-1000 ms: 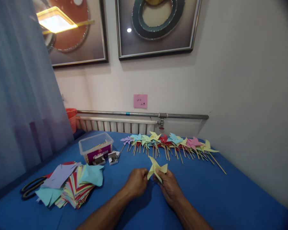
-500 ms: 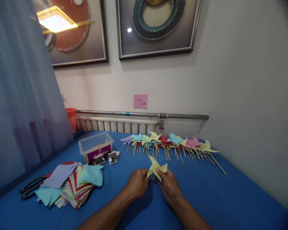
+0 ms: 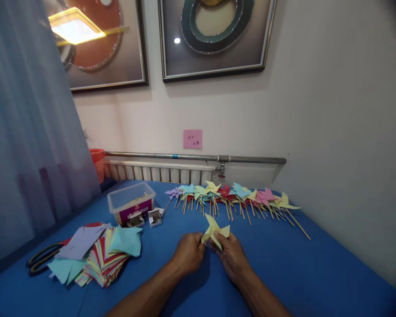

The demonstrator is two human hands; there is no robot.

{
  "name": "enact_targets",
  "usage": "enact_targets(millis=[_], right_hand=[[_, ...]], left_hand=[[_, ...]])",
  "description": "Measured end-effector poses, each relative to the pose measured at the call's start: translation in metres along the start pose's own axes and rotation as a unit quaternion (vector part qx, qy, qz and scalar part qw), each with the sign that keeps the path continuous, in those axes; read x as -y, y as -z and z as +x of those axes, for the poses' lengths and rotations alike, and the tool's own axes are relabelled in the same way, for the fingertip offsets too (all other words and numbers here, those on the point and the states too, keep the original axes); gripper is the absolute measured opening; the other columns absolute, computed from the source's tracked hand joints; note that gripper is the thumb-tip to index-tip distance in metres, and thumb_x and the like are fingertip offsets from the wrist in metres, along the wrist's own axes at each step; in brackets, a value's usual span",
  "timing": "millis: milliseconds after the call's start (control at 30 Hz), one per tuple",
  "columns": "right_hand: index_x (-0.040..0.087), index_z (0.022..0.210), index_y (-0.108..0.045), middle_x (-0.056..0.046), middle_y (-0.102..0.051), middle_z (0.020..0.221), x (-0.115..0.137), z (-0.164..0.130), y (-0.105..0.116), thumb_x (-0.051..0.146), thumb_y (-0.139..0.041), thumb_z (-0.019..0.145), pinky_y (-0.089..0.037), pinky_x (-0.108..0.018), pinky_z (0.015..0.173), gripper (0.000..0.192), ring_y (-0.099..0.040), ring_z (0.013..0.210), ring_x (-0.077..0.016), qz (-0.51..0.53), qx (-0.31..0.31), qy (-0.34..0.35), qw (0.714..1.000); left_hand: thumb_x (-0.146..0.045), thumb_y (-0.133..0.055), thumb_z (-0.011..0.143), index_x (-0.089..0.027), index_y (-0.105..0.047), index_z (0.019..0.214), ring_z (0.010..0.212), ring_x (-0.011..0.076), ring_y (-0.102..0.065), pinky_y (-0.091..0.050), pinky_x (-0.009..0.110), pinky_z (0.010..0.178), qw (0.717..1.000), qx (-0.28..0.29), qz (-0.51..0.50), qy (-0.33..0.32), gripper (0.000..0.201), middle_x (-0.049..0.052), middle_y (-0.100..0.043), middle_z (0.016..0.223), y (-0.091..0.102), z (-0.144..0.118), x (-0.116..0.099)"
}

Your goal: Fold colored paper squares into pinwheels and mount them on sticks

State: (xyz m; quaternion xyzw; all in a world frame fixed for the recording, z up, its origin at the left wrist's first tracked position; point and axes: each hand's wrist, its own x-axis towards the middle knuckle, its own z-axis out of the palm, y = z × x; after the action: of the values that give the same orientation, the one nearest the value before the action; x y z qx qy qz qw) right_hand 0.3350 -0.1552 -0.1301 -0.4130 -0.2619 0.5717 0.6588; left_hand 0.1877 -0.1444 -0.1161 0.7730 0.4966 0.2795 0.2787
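Pink note (image 3: pixel 192 139) — handwritten "252"; tub label (image 3: pixel 137 212) — illegible

The left hand (image 3: pixel 188 252) and right hand (image 3: pixel 234 259) were bare, and so were both wrists (image 3: pixel 243 272). The left forearm (image 3: pixel 148 288) and right forearm (image 3: pixel 267 293) were uncovered too, each slim near the hand and broader toward the lower edge of the view, which cut it off. The left hand looked compact and rounded. Finer detail on the fingers (image 3: pixel 221 239) was too small to tell.

A home-like room, by its blue curtain (image 3: pixel 36 123), 2 framed pictures (image 3: pixel 214 66), radiator (image 3: pixel 145 164) and wall pipe (image 3: pixel 194 156)
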Motion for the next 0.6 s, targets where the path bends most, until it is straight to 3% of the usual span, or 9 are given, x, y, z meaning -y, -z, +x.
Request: enact_targets(millis=[367,600], right_hand=[[0.019,0.082,-0.065,0.002,-0.073,0.074,0.000,0.011,0.007,0.028,-0.093,0.049,-0.058,-0.026,0.060,0.043,-0.068,0.064,-0.0159,0.014,-0.032,0.032,0.999],[0.020,0.080,-0.065,0.001,-0.074,0.075,0.006,0.017,0.015,0.029,-0.090,0.052,-0.058,-0.027,0.062,0.038,-0.070,0.067,-0.0186,-0.009,-0.057,0.055,0.997]], left_hand=[[-0.025,-0.053,0.086,-0.016,-0.067,0.080,0.063,0.0137,-0.052,-0.029,0.025,0.058,0.999,-0.018,-0.041,0.025,0.018,-0.001,-0.060,0.065,0.005,0.001,0.000],[-0.022,-0.058,0.079,-0.019,-0.074,0.080,0.070,0.0157,-0.057,-0.030,0.025,0.062,0.999,-0.010,0.037,0.008,0.016,0.002,-0.070,0.076,0.017,0.000,0.001]])
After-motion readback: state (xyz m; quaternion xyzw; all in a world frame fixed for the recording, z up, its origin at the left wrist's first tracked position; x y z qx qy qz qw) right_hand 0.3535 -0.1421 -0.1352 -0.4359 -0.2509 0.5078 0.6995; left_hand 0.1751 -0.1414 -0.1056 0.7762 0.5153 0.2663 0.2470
